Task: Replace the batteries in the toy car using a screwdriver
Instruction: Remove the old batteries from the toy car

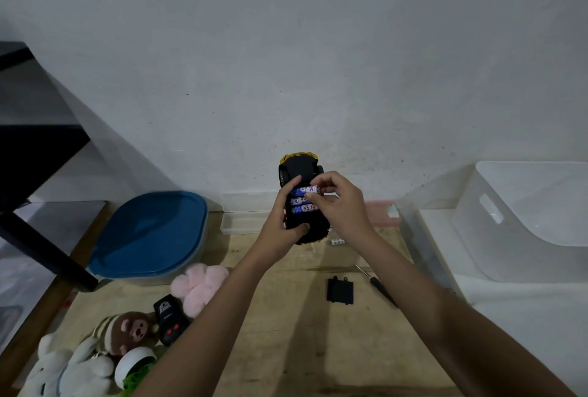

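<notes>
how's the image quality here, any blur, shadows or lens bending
Head view: dim, flat light; soft shadows fall across the wooden table; the wide-angle lens bows the white bin at the edge; labels on the batteries in the toy car are too soft to read.

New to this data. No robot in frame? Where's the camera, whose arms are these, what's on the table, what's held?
No robot: a person works bare-handed. The single picture comes from a wide-angle camera on their head, looking down along both arms. The left hand grips the toy car, turned underside up with its battery bay open. The right hand pinches the top battery at its end; two more batteries sit in the bay below it. One frame cannot tell whether it is going in or coming out. On the wooden table lie the black battery cover, the screwdriver, one loose battery, a remote control and plush toys. A blue-lidded container and a clear bin stand at the sides.
</notes>
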A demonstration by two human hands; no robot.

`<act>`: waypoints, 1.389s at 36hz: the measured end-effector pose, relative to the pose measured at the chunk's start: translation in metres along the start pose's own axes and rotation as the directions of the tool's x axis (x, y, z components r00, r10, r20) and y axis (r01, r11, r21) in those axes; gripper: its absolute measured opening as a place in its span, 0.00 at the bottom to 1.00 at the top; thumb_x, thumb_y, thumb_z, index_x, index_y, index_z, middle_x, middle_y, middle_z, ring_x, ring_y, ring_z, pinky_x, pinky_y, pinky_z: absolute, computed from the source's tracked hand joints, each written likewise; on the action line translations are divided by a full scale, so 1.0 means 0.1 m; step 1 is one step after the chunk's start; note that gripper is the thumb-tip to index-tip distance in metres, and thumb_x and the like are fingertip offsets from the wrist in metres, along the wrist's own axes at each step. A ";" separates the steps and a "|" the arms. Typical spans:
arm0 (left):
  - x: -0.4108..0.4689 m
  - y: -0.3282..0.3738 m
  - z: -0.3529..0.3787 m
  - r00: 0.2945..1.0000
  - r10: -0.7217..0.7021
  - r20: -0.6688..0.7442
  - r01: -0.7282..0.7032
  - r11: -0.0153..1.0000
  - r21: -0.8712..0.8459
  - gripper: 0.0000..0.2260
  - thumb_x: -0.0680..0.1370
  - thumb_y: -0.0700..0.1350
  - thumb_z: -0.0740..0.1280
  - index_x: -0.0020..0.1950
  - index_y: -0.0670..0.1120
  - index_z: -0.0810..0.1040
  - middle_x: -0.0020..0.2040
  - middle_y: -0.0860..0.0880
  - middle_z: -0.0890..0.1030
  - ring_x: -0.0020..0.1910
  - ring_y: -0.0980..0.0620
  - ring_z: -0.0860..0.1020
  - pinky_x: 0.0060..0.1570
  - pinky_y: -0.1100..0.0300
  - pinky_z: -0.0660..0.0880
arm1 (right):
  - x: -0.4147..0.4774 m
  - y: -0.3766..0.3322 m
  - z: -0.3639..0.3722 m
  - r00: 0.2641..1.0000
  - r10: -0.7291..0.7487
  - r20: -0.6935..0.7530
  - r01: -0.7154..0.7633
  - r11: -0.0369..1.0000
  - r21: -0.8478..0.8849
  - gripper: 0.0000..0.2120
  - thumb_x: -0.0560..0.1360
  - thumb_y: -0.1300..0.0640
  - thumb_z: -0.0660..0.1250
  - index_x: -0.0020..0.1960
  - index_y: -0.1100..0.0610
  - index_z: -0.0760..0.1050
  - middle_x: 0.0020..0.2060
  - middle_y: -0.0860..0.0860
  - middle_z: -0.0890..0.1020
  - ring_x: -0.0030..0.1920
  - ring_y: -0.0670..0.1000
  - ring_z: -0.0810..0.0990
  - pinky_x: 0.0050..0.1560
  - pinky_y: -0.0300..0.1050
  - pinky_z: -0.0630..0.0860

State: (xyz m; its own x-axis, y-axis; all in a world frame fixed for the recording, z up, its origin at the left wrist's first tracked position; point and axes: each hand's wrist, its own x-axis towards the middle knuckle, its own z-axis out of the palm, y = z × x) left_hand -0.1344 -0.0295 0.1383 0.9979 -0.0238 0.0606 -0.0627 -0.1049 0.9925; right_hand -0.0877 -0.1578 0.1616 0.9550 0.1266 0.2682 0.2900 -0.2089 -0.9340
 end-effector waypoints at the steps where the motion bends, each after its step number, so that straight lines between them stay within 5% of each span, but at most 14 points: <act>1: -0.01 -0.01 -0.01 1.000 -0.002 -0.004 0.002 1.000 0.000 0.37 0.72 0.25 0.62 0.71 0.60 0.62 0.64 0.63 0.69 0.56 0.63 0.76 0.52 0.63 0.77 | 0.00 0.00 -0.01 1.000 0.017 -0.011 -0.016 0.999 0.049 0.06 0.71 0.65 0.69 0.46 0.57 0.75 0.42 0.46 0.79 0.44 0.42 0.78 0.40 0.28 0.76; 5: -0.04 -0.06 -0.08 0.999 -0.037 -0.026 0.036 0.999 -0.030 0.37 0.72 0.25 0.62 0.71 0.59 0.62 0.61 0.62 0.70 0.53 0.65 0.77 0.45 0.67 0.77 | 0.05 0.04 -0.10 0.982 0.168 -0.082 -0.136 0.942 0.307 0.05 0.72 0.62 0.69 0.44 0.54 0.76 0.44 0.48 0.80 0.47 0.47 0.80 0.49 0.33 0.77; 8: -0.08 -0.10 -0.12 0.996 -0.075 -0.049 0.072 0.995 -0.063 0.37 0.72 0.25 0.62 0.71 0.59 0.61 0.60 0.61 0.70 0.53 0.62 0.77 0.42 0.68 0.76 | 0.10 0.03 -0.14 0.953 0.299 -0.040 -0.210 0.751 0.626 0.06 0.74 0.66 0.66 0.45 0.56 0.76 0.47 0.54 0.78 0.52 0.53 0.80 0.56 0.41 0.78; 12: -0.11 -0.15 -0.16 0.991 -0.112 -0.069 0.106 0.990 -0.091 0.37 0.72 0.24 0.62 0.71 0.59 0.61 0.58 0.62 0.70 0.51 0.62 0.77 0.41 0.67 0.77 | 0.14 0.01 -0.16 0.901 0.433 0.033 -0.284 0.531 0.798 0.07 0.77 0.70 0.59 0.49 0.61 0.74 0.47 0.58 0.77 0.48 0.53 0.80 0.50 0.40 0.80; 16: -0.14 -0.18 -0.20 0.990 -0.120 -0.071 0.113 0.988 -0.103 0.37 0.72 0.24 0.62 0.71 0.58 0.61 0.59 0.59 0.70 0.52 0.59 0.77 0.41 0.67 0.77 | 0.13 0.05 -0.13 0.749 0.648 0.137 -0.371 0.239 0.897 0.11 0.76 0.72 0.50 0.50 0.66 0.70 0.43 0.60 0.72 0.36 0.51 0.73 0.37 0.39 0.76; 19: -0.15 -0.19 -0.22 0.990 -0.118 -0.072 0.111 0.990 -0.090 0.37 0.72 0.24 0.62 0.71 0.58 0.61 0.59 0.59 0.70 0.52 0.60 0.77 0.41 0.67 0.77 | 0.11 0.12 -0.12 0.636 0.746 0.198 -0.466 0.167 0.869 0.12 0.75 0.70 0.47 0.44 0.64 0.69 0.37 0.57 0.69 0.32 0.49 0.67 0.32 0.36 0.67; 21: -0.16 -0.21 -0.24 0.991 -0.110 -0.072 0.105 0.992 -0.071 0.37 0.72 0.24 0.63 0.71 0.58 0.62 0.60 0.57 0.70 0.52 0.61 0.77 0.42 0.67 0.77 | 0.09 0.15 -0.11 0.626 0.750 0.214 -0.580 0.264 0.771 0.10 0.76 0.66 0.50 0.42 0.62 0.69 0.34 0.54 0.68 0.29 0.46 0.65 0.25 0.35 0.64; 24: -0.17 -0.23 -0.26 0.994 -0.092 -0.062 0.089 0.995 -0.055 0.37 0.71 0.24 0.63 0.70 0.58 0.62 0.62 0.54 0.70 0.52 0.60 0.77 0.42 0.67 0.77 | 0.05 0.13 -0.05 0.720 0.676 0.155 -0.676 0.633 0.377 0.06 0.76 0.62 0.57 0.43 0.60 0.72 0.31 0.50 0.68 0.23 0.45 0.63 0.21 0.36 0.59; 26: -0.18 -0.23 -0.25 0.995 -0.080 -0.057 0.077 0.996 -0.044 0.37 0.71 0.24 0.63 0.69 0.58 0.62 0.62 0.53 0.70 0.51 0.63 0.77 0.41 0.68 0.76 | 0.01 0.10 0.03 0.833 0.544 0.097 -0.547 0.837 0.002 0.04 0.75 0.59 0.63 0.44 0.58 0.76 0.33 0.48 0.72 0.30 0.46 0.70 0.28 0.37 0.63; 28: -0.18 -0.25 -0.25 0.997 -0.063 -0.054 0.062 0.998 -0.029 0.37 0.71 0.24 0.63 0.70 0.58 0.62 0.63 0.54 0.70 0.50 0.65 0.77 0.42 0.69 0.76 | -0.04 0.11 0.11 0.911 0.392 0.132 -0.365 0.912 -0.187 0.03 0.74 0.58 0.66 0.45 0.55 0.79 0.39 0.47 0.78 0.42 0.47 0.75 0.34 0.35 0.68; 32: -0.17 -0.27 -0.23 0.998 -0.037 -0.045 0.035 0.999 -0.025 0.36 0.71 0.24 0.63 0.71 0.56 0.62 0.62 0.57 0.71 0.50 0.66 0.78 0.44 0.67 0.77 | -0.14 0.18 0.20 0.957 0.267 0.113 -0.229 0.936 -0.267 0.06 0.74 0.59 0.67 0.50 0.57 0.80 0.48 0.53 0.80 0.51 0.48 0.77 0.37 0.31 0.72; 37: -0.16 -0.24 -0.17 0.999 0.012 -0.040 -0.012 1.000 -0.005 0.36 0.71 0.25 0.64 0.69 0.57 0.63 0.62 0.52 0.73 0.50 0.62 0.79 0.44 0.66 0.77 | -0.19 0.16 0.22 0.992 0.126 -0.006 -0.118 0.914 -0.389 0.09 0.72 0.53 0.70 0.46 0.55 0.72 0.40 0.51 0.76 0.42 0.51 0.78 0.37 0.45 0.77; 42: -0.12 -0.29 -0.13 0.998 0.031 -0.052 -0.027 0.996 0.082 0.37 0.70 0.33 0.72 0.70 0.63 0.63 0.66 0.51 0.71 0.59 0.48 0.76 0.55 0.50 0.78 | -0.17 0.12 0.21 0.984 0.178 0.010 -0.150 0.859 -0.490 0.23 0.69 0.46 0.71 0.56 0.56 0.68 0.48 0.49 0.72 0.47 0.49 0.74 0.44 0.45 0.76; 50: -0.10 -0.35 -0.14 0.995 0.084 -0.049 -0.071 0.974 0.215 0.40 0.68 0.40 0.76 0.69 0.69 0.60 0.59 0.50 0.71 0.56 0.51 0.74 0.53 0.54 0.78 | -0.14 0.08 0.22 0.973 0.227 0.034 -0.180 0.844 -0.506 0.22 0.64 0.42 0.69 0.48 0.57 0.72 0.42 0.53 0.79 0.42 0.52 0.79 0.40 0.51 0.81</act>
State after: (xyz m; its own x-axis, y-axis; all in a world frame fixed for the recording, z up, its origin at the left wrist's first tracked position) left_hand -0.1421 -0.0119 0.1045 0.9888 0.0162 0.1487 -0.1361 -0.3139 0.9397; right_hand -0.1002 -0.1399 0.1450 0.9933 0.1085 0.0407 0.1047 -0.6896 -0.7166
